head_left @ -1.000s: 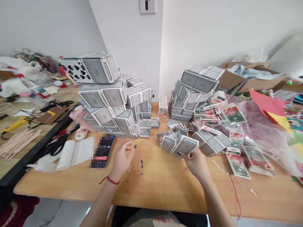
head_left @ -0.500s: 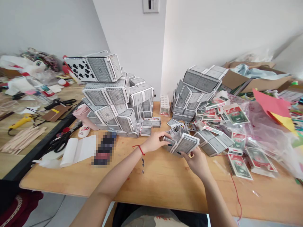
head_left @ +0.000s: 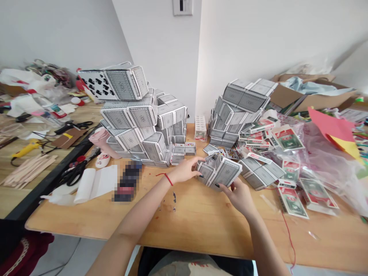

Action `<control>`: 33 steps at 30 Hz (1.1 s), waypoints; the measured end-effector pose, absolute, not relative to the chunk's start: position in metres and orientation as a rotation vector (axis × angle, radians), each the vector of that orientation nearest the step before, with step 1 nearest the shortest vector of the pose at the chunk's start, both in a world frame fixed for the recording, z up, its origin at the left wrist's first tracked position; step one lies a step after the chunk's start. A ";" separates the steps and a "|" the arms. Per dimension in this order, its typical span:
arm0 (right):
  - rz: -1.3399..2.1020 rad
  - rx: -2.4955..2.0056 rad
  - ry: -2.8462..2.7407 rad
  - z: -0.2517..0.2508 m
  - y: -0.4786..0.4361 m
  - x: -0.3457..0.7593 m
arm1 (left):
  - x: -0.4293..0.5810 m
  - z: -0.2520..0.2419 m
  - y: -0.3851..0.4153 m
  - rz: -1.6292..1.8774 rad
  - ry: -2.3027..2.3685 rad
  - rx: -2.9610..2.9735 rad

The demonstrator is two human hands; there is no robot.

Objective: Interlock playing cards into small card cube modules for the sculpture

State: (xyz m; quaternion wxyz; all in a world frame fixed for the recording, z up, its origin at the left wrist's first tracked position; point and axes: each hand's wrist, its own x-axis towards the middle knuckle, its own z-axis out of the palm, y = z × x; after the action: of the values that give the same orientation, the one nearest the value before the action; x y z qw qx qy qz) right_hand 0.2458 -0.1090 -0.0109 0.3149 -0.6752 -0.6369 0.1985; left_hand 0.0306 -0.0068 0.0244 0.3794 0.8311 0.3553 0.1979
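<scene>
Between my hands is a small box-like structure of folded playing cards (head_left: 228,172), grey patterned backs outward and its top partly open. My left hand (head_left: 190,168) grips its left side, thumb in front and fingers behind. On the right, my right hand (head_left: 238,194) holds the lower right corner, with the thumb on the front; its other fingers are partly hidden. Just right of it lies another folded-card block (head_left: 261,173). Loose playing cards (head_left: 231,153) and small card blocks (head_left: 184,149) lie behind the held piece.
Tall stacks of card blocks stand at left (head_left: 138,115) and right (head_left: 244,99). Red-and-green card packs (head_left: 287,138) pile up at right beside plastic wrap (head_left: 324,168). Black scissors (head_left: 73,172), a white paper roll (head_left: 86,186) and a yellow glue gun (head_left: 28,147) lie left.
The left part of the card structure has swung down and now faces forward beside the right part. My left hand has shifted slightly left with it; my right hand stays nearly still.
</scene>
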 end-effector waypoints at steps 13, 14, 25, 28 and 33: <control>0.745 -1.705 -1.509 -0.017 -0.104 0.246 | 0.022 0.011 -0.013 0.769 0.947 2.206; 0.754 -1.704 -1.510 -0.016 -0.104 0.246 | 0.021 0.010 -0.012 0.801 0.953 2.223; 0.806 -1.688 -1.495 -0.012 -0.104 0.245 | 0.015 -0.001 -0.002 0.784 0.965 2.237; 0.844 -1.621 -1.472 -0.010 -0.104 0.244 | 0.015 -0.003 0.000 0.688 0.890 2.225; 0.753 -1.557 -1.358 -0.013 -0.104 0.244 | 0.015 -0.005 -0.001 0.620 0.879 2.176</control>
State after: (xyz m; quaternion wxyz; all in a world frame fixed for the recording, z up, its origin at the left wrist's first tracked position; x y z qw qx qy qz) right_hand 0.2442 -0.1036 -0.0128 0.4540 -0.6308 -0.5503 0.3051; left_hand 0.0146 -0.0013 -0.0047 0.3495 0.8400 0.3391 0.2394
